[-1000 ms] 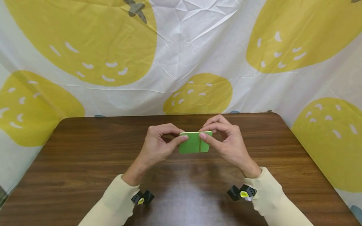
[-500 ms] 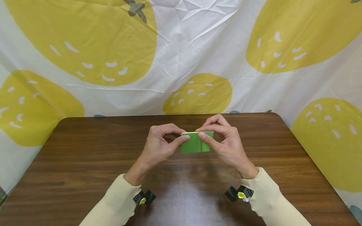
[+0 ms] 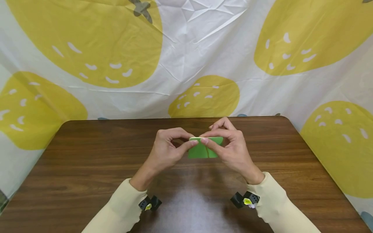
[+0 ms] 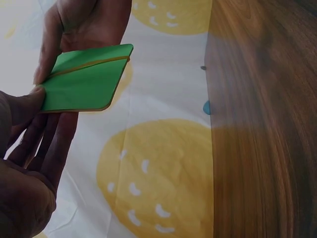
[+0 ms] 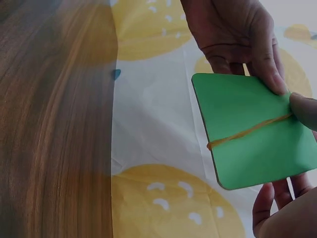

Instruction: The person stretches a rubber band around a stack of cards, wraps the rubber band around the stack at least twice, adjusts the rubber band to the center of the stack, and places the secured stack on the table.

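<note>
A thin green card (image 3: 194, 152) with rounded corners and a pale edge is held up between both hands above the table. A tan rubber band (image 5: 247, 131) wraps across it, slanting toward the top edge in the right wrist view. My left hand (image 3: 166, 150) pinches the card's upper left part, thumb on the near face. With thumb and index finger, my right hand (image 3: 236, 150) pinches the rubber band at the card's upper edge, thumb tip near the left thumb. The fingers behind the card are partly hidden in the head view.
A dark brown wooden table (image 3: 102, 161) spreads below the hands. Behind it and at its sides hangs a white cloth (image 3: 186, 58) with large yellow fruit prints. Small black cameras (image 3: 150, 203) sit at both wrists, over cream sleeves (image 3: 116, 207).
The right thumb has slid left along the card's top edge toward the left thumb, and the rubber band, upright before, now slants. The card and left hand have shifted slightly right.
</note>
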